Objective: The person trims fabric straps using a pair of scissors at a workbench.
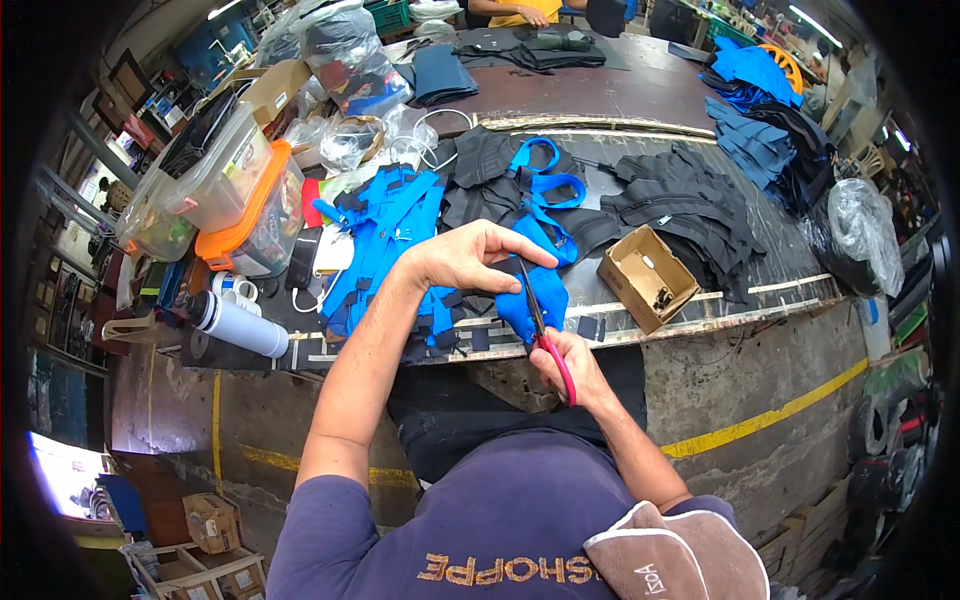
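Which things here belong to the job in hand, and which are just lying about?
Likely in the job:
scissors, in the right hand
blue fabric, in the left hand
blue pile on the table, similar in colour

Apparently just lying about:
bottle
mug
orange-lidded bin
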Tool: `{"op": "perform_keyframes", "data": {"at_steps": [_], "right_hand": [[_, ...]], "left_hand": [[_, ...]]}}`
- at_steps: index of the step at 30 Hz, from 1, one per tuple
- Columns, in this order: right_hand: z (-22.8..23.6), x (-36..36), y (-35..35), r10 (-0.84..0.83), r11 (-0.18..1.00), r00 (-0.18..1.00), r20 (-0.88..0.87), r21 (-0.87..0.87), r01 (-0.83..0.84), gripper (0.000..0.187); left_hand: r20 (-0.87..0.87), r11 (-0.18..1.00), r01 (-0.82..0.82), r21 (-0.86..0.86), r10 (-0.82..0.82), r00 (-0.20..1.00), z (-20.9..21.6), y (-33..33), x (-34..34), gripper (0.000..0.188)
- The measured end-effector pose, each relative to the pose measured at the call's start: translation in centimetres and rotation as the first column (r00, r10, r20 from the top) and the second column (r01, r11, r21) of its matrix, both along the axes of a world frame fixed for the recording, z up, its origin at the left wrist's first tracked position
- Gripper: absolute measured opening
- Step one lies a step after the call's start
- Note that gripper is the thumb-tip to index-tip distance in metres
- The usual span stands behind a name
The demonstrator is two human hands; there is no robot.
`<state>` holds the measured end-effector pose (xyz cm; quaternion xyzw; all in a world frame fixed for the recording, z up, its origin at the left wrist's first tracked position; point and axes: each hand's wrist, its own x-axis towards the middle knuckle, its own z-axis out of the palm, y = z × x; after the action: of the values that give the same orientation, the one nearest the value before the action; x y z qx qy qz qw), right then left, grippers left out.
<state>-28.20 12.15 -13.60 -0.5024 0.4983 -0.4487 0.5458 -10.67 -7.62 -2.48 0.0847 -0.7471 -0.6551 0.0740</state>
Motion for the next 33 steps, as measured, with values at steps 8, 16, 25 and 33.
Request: {"op": "perform_keyframes", "data": {"at_steps": [8, 16, 25, 33], "right_hand": [[0.2, -0.2, 0.6, -0.044, 0.999, 0.996, 0.079, 0.018, 0.043, 0.031], [-0.2, -0.2, 0.3, -0.054, 0.998, 0.993, 0.104, -0.006, 0.055, 0.032], [-1.0, -0.9, 0.5, -0.013, 0.991, 0.965, 0.26, -0.126, 0.048, 0.036], [-4.0, -3.9, -0.5, -0.189, 0.97, 0.967, 0.172, -0.118, 0.211, 0.031]], "left_hand": [[0.02, 1.0, -0.016, 0.018, 0.015, 1.0, 0.6, 0.4, 0.2, 0.057], [0.015, 1.0, 0.001, -0.024, -0.001, 1.0, 0.3, 0.9, -0.2, 0.056], [0.009, 0.981, -0.107, -0.165, 0.109, 0.994, 4.0, 1.9, 2.8, 0.075], [-0.348, 0.689, -0.523, -0.501, 0.393, 0.851, 13.6, 3.4, 9.3, 0.052]]}}
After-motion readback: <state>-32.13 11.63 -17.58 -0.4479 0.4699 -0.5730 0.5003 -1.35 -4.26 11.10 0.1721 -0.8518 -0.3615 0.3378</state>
